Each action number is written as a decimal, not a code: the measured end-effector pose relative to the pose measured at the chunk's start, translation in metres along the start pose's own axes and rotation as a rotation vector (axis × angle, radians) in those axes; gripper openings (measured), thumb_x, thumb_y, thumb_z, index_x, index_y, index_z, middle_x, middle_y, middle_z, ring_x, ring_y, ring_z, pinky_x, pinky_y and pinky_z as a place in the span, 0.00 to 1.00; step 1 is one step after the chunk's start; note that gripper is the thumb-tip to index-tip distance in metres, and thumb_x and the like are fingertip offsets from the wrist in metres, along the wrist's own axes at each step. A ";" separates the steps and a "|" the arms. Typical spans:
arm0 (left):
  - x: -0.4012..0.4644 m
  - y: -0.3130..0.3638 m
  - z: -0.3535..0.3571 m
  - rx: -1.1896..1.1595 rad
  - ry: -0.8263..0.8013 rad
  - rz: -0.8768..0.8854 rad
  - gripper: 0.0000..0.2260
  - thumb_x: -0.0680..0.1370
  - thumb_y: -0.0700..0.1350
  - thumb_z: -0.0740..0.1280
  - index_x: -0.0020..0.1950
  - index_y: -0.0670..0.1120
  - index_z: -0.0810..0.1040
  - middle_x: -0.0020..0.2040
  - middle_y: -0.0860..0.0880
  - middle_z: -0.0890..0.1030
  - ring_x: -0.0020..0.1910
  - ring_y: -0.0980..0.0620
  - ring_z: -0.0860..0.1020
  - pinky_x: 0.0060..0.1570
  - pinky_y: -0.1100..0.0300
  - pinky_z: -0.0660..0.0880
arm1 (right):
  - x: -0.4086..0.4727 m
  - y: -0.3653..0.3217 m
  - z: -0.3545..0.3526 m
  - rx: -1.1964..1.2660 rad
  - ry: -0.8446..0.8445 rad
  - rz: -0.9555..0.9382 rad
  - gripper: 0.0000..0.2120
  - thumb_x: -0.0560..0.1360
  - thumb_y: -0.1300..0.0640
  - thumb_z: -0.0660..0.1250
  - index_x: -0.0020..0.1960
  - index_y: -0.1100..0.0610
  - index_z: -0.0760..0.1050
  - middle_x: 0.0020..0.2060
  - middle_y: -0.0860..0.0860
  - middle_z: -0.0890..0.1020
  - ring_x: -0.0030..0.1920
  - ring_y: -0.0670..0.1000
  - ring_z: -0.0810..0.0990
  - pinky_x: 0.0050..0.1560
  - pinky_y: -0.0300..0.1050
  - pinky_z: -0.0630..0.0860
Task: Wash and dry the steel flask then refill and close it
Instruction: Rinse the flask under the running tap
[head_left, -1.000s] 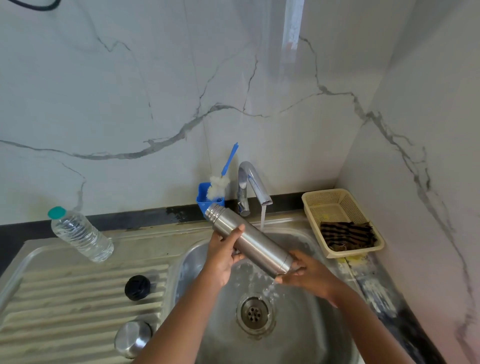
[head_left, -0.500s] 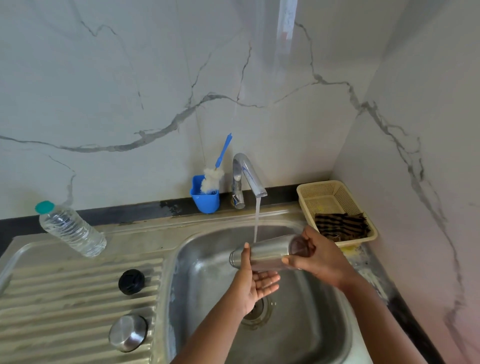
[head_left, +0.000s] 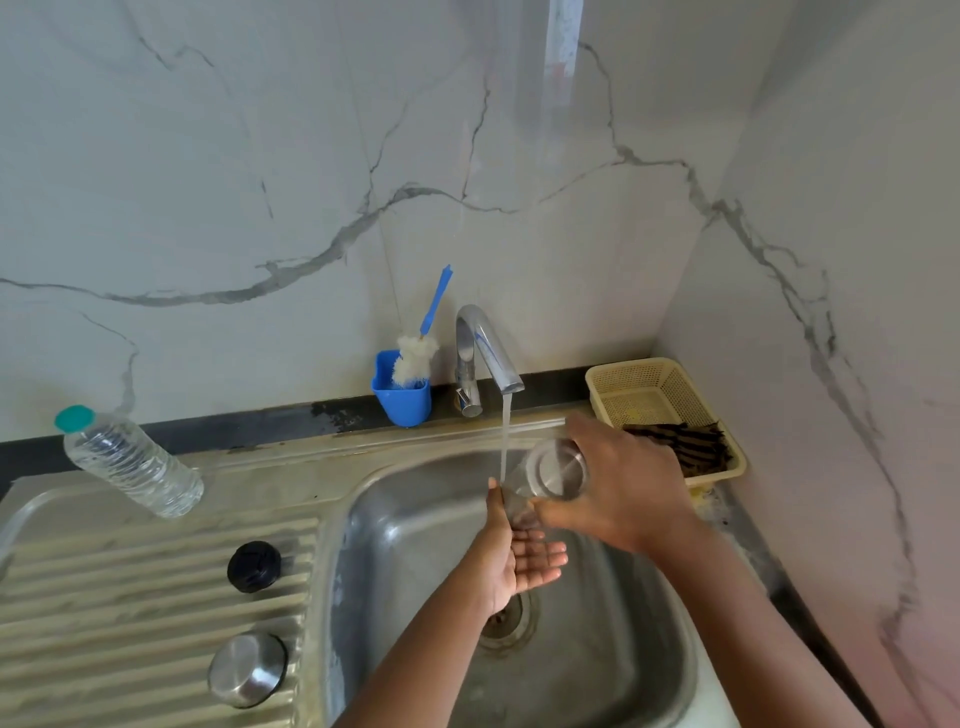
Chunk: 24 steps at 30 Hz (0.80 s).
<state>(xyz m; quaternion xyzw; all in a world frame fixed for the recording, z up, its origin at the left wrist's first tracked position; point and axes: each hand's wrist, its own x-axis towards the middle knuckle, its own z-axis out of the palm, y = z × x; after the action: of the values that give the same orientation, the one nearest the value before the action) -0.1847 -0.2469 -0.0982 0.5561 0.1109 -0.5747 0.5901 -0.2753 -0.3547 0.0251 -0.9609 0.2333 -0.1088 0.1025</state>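
Note:
The steel flask (head_left: 553, 470) is held over the sink basin (head_left: 613, 623), upended so its round base faces me. My right hand (head_left: 623, 488) grips it around the body. My left hand (head_left: 519, 561) is open, palm up, just below the flask with its fingers straight. Water runs from the tap (head_left: 485, 353) in a thin stream down beside the flask onto my left hand. The flask's black stopper (head_left: 253, 566) and steel cap (head_left: 248, 670) lie on the ribbed drainboard to the left.
A clear water bottle (head_left: 130, 462) with a teal cap lies on the counter at the far left. A blue holder (head_left: 402, 395) with a bottle brush stands behind the sink. A beige basket (head_left: 660, 400) with a dark cloth sits at the right corner.
My right hand has tipped the flask from lying sideways to base-up. My left hand let go of it and now lies open under it. The water keeps running.

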 end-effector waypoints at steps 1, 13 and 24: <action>0.002 0.007 -0.001 -0.012 0.009 0.029 0.41 0.75 0.73 0.50 0.59 0.36 0.77 0.49 0.36 0.85 0.48 0.41 0.85 0.43 0.51 0.82 | -0.009 0.000 0.002 -0.002 0.055 -0.019 0.29 0.58 0.26 0.62 0.47 0.46 0.65 0.40 0.41 0.76 0.36 0.46 0.76 0.38 0.44 0.76; 0.016 0.053 -0.002 0.348 0.120 0.261 0.19 0.70 0.54 0.77 0.56 0.49 0.78 0.52 0.42 0.84 0.47 0.49 0.82 0.48 0.55 0.78 | -0.099 0.029 0.105 0.165 -0.025 0.099 0.31 0.66 0.19 0.55 0.50 0.44 0.73 0.40 0.39 0.76 0.38 0.41 0.78 0.32 0.38 0.76; 0.000 0.049 -0.012 0.384 0.023 0.678 0.29 0.69 0.33 0.77 0.66 0.52 0.75 0.56 0.51 0.84 0.53 0.55 0.83 0.45 0.63 0.79 | 0.035 0.005 0.079 0.752 -0.161 0.258 0.34 0.64 0.38 0.77 0.66 0.42 0.68 0.58 0.40 0.76 0.57 0.42 0.75 0.56 0.44 0.73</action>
<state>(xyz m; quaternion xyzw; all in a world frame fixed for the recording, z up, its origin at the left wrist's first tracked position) -0.1395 -0.2513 -0.0762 0.6680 -0.1822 -0.3511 0.6304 -0.2267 -0.3643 -0.0462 -0.8247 0.2869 -0.0974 0.4776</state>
